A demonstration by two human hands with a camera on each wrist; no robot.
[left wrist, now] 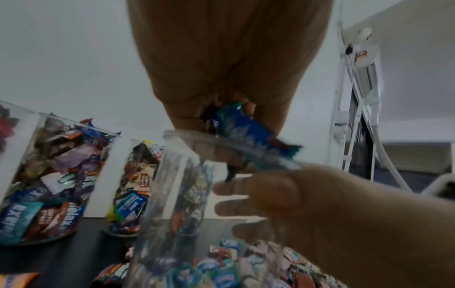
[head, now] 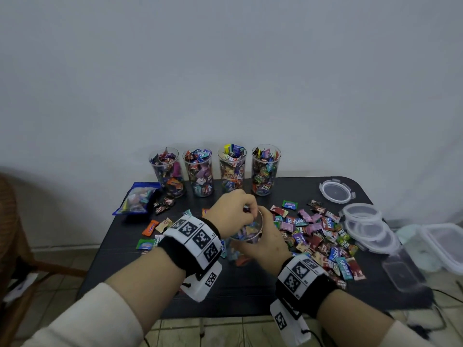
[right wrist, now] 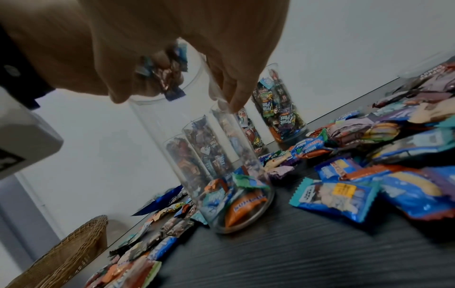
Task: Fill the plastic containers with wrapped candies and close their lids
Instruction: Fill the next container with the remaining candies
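A tall clear plastic container (head: 238, 255) stands mid-table with a few wrapped candies on its bottom (right wrist: 236, 204). My left hand (head: 233, 211) hovers over its open mouth and pinches a small bunch of wrapped candies (left wrist: 246, 128), a blue one hanging just above the rim. My right hand (head: 268, 244) grips the container's upper wall from the right, its fingers (left wrist: 229, 208) showing through the plastic. A heap of loose wrapped candies (head: 320, 234) lies to the right of the container.
Along the back wall stand several clear containers full of candies (head: 199, 171), all open. A blue candy bag (head: 137, 199) lies back left. Round lids (head: 335, 190) and a stack of them (head: 368, 226) sit at the right edge, beside a rectangular tub (head: 400, 269). A wicker chair (right wrist: 68, 253) stands at the left.
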